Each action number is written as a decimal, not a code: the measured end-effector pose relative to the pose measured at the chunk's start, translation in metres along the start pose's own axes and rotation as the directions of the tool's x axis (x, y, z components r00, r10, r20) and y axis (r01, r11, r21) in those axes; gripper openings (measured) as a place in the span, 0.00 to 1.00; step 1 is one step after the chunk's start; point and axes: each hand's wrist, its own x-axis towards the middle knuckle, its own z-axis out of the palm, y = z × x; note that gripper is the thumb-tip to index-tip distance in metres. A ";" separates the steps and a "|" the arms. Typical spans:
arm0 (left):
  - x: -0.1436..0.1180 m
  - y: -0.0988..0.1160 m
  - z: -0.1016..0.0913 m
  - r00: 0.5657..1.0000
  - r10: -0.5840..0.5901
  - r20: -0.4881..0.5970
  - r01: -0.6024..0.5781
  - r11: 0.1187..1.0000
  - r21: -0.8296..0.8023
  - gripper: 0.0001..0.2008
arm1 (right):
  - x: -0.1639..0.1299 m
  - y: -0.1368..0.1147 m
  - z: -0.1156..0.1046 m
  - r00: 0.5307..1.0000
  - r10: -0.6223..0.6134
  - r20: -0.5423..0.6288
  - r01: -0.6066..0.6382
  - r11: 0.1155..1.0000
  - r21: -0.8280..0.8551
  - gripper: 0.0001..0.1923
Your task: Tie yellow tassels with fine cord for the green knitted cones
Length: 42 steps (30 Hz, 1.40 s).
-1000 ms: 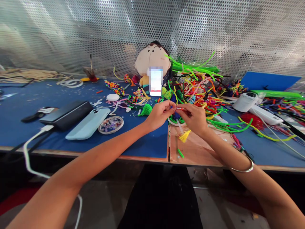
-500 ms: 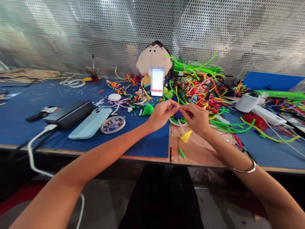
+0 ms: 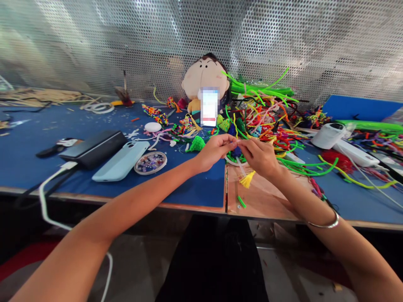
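Observation:
My left hand [image 3: 218,151] and my right hand [image 3: 260,155] meet fingertip to fingertip above the table. Both are closed in a pinch, and whatever lies between the fingers is too small and too covered to make out. Just below the fingertips shows a dark blue piece [image 3: 236,152], partly hidden by the hands. A pale, thin strip runs down from it towards a yellow tassel [image 3: 247,179]. Near my left hand lies a green woven piece [image 3: 197,144]. Green cords [image 3: 304,167] curve out beside my right hand.
A phone [image 3: 209,107] leans upright against a plush doll [image 3: 204,75]. On the left are a black box-like device [image 3: 94,149], a light blue phone case [image 3: 121,161] and a round dish of beads [image 3: 151,162]. Tangled colourful cords [image 3: 264,113] and a white tool [image 3: 355,151] lie right.
The fingertips of both hands are a little closer together, still pinched. The whole view has shifted slightly; the things on the table stay in place.

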 end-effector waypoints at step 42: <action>-0.004 0.008 -0.003 0.995 -0.101 -0.011 0.101 0.994 0.027 0.03 | -0.002 -0.002 0.007 0.996 0.083 -0.012 -0.078 0.966 0.245 0.06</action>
